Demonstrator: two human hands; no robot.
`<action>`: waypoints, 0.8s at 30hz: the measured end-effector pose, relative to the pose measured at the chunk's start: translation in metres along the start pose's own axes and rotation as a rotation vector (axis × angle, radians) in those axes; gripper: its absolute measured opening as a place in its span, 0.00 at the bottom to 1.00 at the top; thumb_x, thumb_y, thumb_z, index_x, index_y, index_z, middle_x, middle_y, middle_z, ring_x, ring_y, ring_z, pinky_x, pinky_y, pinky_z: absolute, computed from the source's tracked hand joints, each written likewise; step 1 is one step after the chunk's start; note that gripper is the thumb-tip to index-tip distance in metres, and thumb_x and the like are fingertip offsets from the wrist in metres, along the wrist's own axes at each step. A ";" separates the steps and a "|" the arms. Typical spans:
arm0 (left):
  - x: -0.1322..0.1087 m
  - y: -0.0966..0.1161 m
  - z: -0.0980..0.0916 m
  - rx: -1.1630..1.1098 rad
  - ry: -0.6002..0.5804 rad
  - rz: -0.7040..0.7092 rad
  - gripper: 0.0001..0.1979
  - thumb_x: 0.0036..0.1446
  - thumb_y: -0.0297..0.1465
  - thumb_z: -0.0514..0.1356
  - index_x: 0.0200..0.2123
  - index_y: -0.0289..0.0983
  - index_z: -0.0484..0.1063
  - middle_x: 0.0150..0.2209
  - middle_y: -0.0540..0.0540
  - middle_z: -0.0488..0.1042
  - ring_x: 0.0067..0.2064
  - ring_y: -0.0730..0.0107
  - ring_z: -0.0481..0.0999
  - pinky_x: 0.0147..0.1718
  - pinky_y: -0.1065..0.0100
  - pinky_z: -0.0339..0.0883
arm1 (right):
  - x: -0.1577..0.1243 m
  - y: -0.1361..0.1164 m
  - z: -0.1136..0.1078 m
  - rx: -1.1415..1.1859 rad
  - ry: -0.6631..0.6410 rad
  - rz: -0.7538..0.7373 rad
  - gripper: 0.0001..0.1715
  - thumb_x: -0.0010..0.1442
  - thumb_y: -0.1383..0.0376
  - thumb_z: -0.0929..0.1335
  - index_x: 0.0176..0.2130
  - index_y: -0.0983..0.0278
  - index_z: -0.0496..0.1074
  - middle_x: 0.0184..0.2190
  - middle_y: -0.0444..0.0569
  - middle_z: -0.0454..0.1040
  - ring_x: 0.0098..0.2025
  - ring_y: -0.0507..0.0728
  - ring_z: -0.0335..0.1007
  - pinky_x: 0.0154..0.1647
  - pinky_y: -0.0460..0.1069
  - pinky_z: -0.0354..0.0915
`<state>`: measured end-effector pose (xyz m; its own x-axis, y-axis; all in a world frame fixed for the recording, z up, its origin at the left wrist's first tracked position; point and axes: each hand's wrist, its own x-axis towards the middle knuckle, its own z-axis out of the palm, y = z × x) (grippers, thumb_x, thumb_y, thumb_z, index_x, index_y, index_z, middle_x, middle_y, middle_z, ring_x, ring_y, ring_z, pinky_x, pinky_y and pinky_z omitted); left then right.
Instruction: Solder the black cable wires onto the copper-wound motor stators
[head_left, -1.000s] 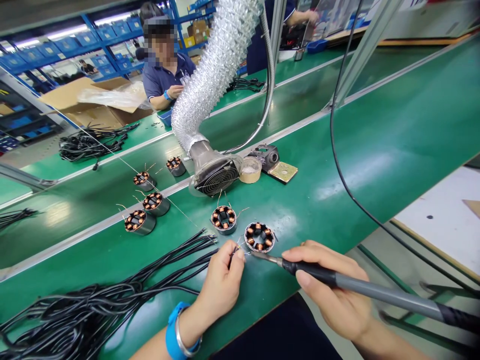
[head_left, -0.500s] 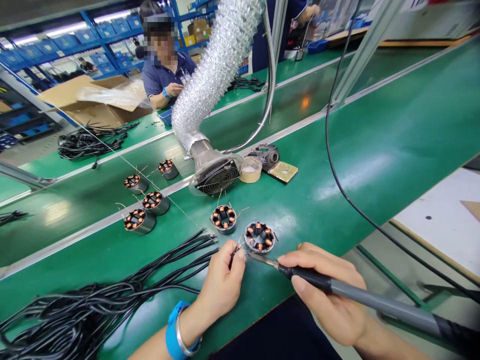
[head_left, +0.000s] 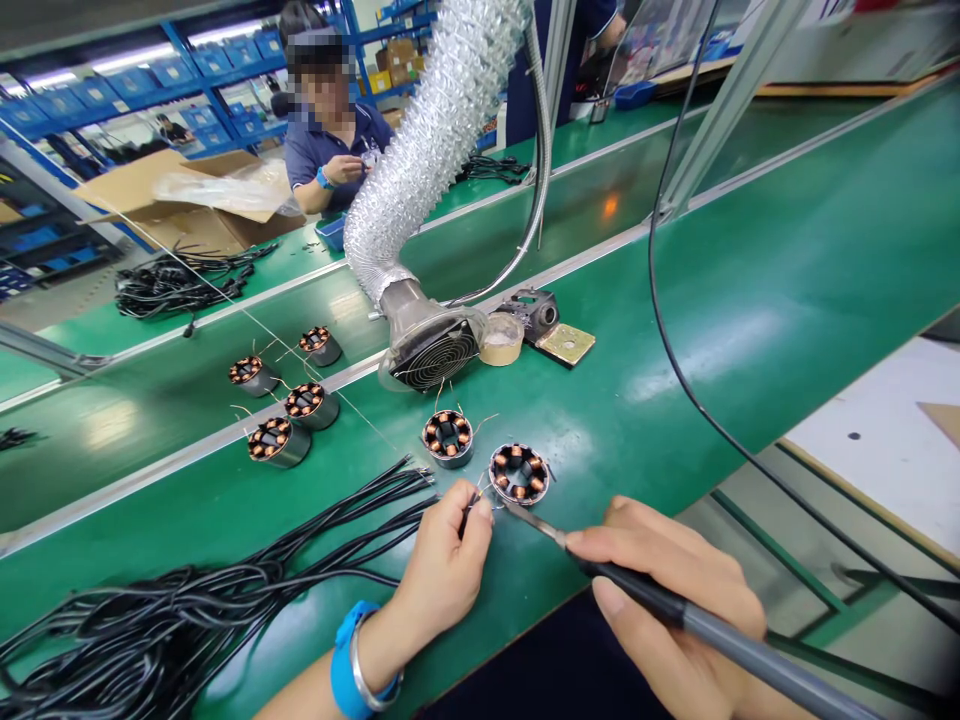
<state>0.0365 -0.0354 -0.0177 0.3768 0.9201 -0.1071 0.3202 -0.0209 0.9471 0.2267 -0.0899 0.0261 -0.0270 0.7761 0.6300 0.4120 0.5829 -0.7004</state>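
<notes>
My left hand (head_left: 450, 550) is closed in a pinch on a cable end, close to the thin wire leads of a motor stator (head_left: 519, 490). That stator is a ring with copper coils and lies on the green bench. A soldering iron (head_left: 731, 640) is gripped like a pen in my right hand (head_left: 667, 590). Its metal tip is by the leads, between my left fingertips and the stator's near rim. Whether the tip touches a lead I cannot tell. Just behind stands a second stator (head_left: 448, 442) with its leads sticking up.
Black cables (head_left: 225, 600) lie at left. A fume extractor (head_left: 435, 355) on a silver duct (head_left: 435, 140), a round tub (head_left: 501, 342) and a soldering iron stand (head_left: 534, 312) are behind. Several stators (head_left: 279, 442) stand left, some on the conveyor. A co-worker (head_left: 337, 150) sits opposite.
My right hand has shifted right and slightly down, with the soldering iron more steeply slanted. Two stators on the conveyor have moved left. My left hand has barely moved. The co-worker's hand has risen slightly.
</notes>
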 end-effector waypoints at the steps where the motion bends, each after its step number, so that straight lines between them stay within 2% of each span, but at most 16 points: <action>1: 0.000 0.000 0.000 0.005 0.000 -0.001 0.14 0.67 0.38 0.50 0.28 0.39 0.61 0.26 0.53 0.58 0.29 0.71 0.57 0.30 0.69 0.52 | 0.000 0.000 -0.001 0.003 0.011 0.007 0.17 0.55 0.74 0.64 0.42 0.63 0.73 0.21 0.45 0.66 0.21 0.53 0.62 0.20 0.49 0.58; 18: 0.000 0.001 -0.001 -0.008 -0.010 -0.017 0.15 0.67 0.38 0.49 0.28 0.39 0.60 0.25 0.54 0.57 0.29 0.71 0.56 0.29 0.69 0.51 | 0.006 0.002 -0.003 0.040 0.027 0.045 0.15 0.55 0.73 0.64 0.41 0.62 0.74 0.22 0.45 0.69 0.21 0.53 0.64 0.19 0.48 0.61; 21: 0.001 0.002 -0.001 -0.015 -0.012 -0.027 0.15 0.67 0.38 0.50 0.28 0.38 0.60 0.25 0.54 0.57 0.28 0.72 0.55 0.28 0.69 0.51 | 0.006 0.010 -0.005 0.045 0.061 0.050 0.14 0.56 0.72 0.64 0.40 0.62 0.75 0.23 0.45 0.69 0.22 0.53 0.65 0.19 0.48 0.60; 24: 0.001 0.003 -0.001 -0.012 -0.006 -0.036 0.15 0.67 0.38 0.50 0.28 0.38 0.60 0.25 0.54 0.56 0.28 0.72 0.55 0.28 0.69 0.50 | 0.010 0.031 -0.007 0.025 0.118 0.052 0.12 0.57 0.71 0.66 0.41 0.61 0.75 0.25 0.46 0.71 0.23 0.53 0.66 0.21 0.48 0.60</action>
<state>0.0373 -0.0340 -0.0150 0.3701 0.9180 -0.1426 0.3230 0.0167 0.9462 0.2453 -0.0660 0.0130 0.1014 0.7726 0.6268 0.3875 0.5496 -0.7401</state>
